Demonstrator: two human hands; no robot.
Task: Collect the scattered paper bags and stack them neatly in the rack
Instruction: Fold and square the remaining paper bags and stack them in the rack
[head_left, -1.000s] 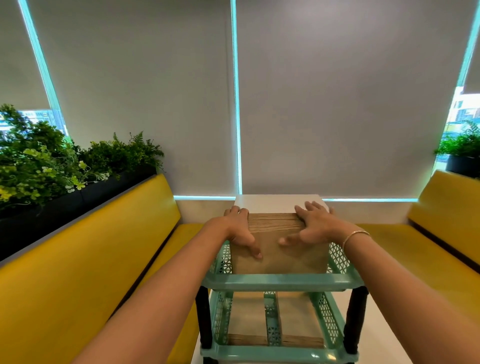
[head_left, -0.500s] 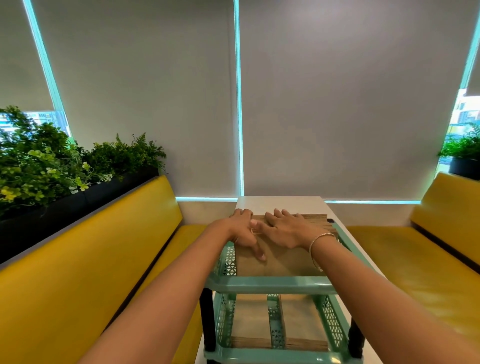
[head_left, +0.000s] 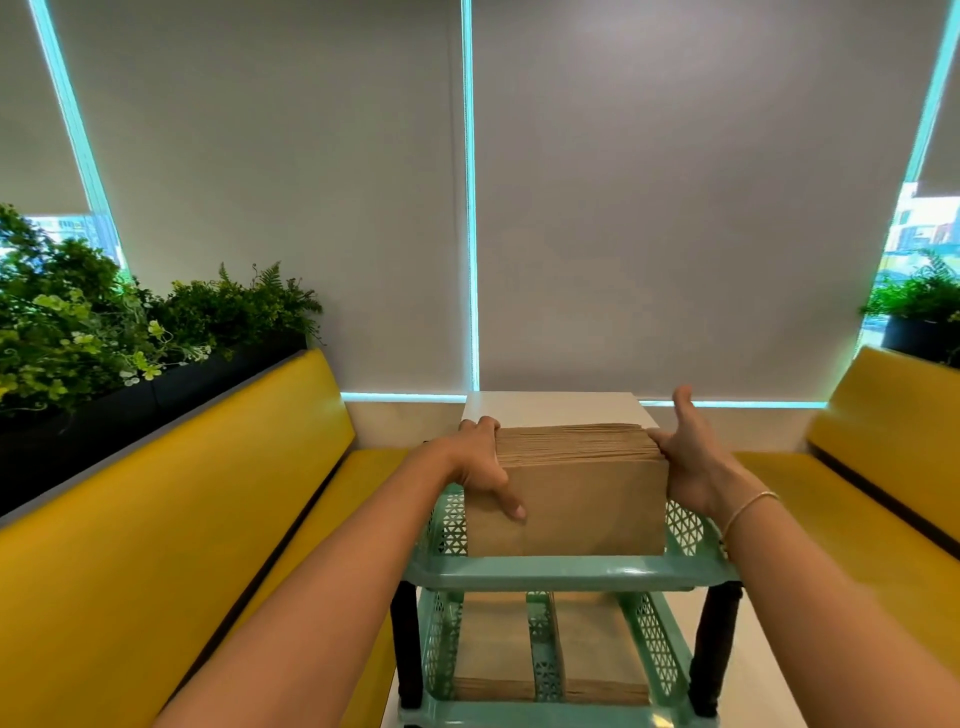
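Observation:
A thick stack of brown paper bags (head_left: 576, 493) stands on edge in the top tier of a mint-green rack (head_left: 569, 573). My left hand (head_left: 480, 467) clasps the stack's left end, thumb across the front bag. My right hand (head_left: 685, 457) presses against the right end, fingers on the stack, thumb raised. More brown bags (head_left: 501, 660) lie flat in the lower tier, split by a green divider.
The rack stands on a white table (head_left: 550, 408) between two yellow benches (head_left: 223, 499) (head_left: 883, 467). A black planter with green plants (head_left: 104, 338) tops the left bench back; another planter (head_left: 919, 317) sits at the right. Grey blinds fill the wall behind.
My right hand left the top of the stack and went to its right end. The left hand slid to the left end, so both hands now squeeze the bags from the sides.

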